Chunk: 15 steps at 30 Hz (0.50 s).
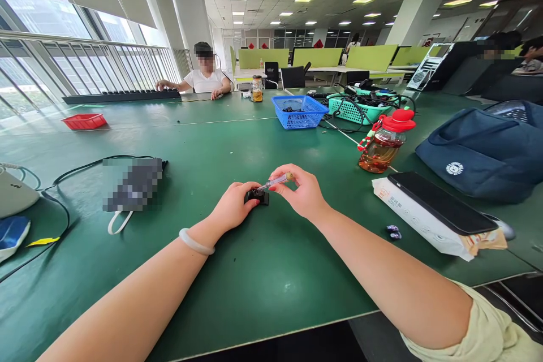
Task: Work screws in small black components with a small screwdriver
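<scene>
black rectangular device [264, 199], gripped by left hand [231, 203]; slim clear-handled screwdriver [275, 181], right hand [304, 193] pinching; apparently mid-work, remainder unclear.

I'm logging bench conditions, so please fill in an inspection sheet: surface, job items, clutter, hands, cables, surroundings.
Surface: smooth green tabletop.
Job items: small black rectangular part; slim, clear-handled tool, apparently a screwdriver, its tip at the part.
Clutter: blue plastic basket, red-lidded clear bottle of amber liquid, navy fabric bag.
Hands: left hand grips the part; right hand holds the tool.
Cables: tangled black cables in a teal plastic basket.
Surroundings: person in a white top seated across; windows at left.
</scene>
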Tool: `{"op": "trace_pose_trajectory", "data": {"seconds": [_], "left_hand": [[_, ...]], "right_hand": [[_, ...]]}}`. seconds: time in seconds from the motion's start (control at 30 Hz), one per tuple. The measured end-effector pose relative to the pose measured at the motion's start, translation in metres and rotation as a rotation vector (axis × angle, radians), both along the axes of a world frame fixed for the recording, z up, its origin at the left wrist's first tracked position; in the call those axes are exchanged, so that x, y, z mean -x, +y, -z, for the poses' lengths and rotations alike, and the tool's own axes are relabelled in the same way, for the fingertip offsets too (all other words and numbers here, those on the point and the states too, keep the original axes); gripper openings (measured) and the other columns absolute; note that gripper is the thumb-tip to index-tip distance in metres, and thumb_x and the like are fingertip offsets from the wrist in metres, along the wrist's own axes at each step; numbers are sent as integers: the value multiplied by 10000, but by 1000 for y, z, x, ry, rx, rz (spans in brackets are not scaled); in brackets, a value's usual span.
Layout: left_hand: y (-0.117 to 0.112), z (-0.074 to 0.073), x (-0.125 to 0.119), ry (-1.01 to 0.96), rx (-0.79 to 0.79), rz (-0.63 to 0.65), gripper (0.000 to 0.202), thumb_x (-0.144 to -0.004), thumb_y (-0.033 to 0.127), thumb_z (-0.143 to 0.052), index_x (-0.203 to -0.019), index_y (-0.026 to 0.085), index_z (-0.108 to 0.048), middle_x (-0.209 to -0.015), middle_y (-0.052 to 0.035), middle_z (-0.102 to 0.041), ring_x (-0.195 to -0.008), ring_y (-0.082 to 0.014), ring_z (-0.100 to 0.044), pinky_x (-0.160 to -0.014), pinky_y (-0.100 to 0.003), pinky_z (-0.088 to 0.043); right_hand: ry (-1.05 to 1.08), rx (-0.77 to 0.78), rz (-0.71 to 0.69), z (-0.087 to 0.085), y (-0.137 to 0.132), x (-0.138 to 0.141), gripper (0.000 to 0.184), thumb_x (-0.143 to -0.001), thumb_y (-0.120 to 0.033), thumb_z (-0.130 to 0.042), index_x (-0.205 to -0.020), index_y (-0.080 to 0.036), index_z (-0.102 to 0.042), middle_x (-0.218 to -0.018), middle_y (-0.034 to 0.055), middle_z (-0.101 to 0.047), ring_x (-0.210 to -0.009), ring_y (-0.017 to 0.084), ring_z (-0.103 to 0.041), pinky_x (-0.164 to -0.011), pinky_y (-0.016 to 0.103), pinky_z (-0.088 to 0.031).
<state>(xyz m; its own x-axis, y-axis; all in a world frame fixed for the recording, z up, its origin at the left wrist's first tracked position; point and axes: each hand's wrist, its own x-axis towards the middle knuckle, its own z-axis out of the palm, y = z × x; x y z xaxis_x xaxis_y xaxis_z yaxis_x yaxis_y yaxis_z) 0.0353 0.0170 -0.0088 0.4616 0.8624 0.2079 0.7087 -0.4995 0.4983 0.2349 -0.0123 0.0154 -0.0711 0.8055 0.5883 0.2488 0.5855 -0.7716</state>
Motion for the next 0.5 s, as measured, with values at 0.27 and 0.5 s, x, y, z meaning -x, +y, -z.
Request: {"op": "trace_pose_trajectory", "data": {"seconds": [0.27,0.5], "left_hand": [[0,0,-1,-2,6,-27,331,-849,293,-574,-1174,256,-627,-1132,-61,-681,-1136,-273,-561,-1002,-432,-479],[-1,-2,0,1,21,-15,328,-851,294,-564,-1170,264,-633,-1109,-58,-684,-1122,-273,-566,-994,-442,-485]], "right_hand": [[247,113,-34,3,4,-4,248,-853,-442,-651,-1009,-264,-576,-935,31,-721,-938,199,-692,-920,394,-529],[146,30,-16,2,0,-3,215,-883,-429,-616,-1029,-277,-574,-920,25,-702,-907,199,-682,-903,389,-528]]}}
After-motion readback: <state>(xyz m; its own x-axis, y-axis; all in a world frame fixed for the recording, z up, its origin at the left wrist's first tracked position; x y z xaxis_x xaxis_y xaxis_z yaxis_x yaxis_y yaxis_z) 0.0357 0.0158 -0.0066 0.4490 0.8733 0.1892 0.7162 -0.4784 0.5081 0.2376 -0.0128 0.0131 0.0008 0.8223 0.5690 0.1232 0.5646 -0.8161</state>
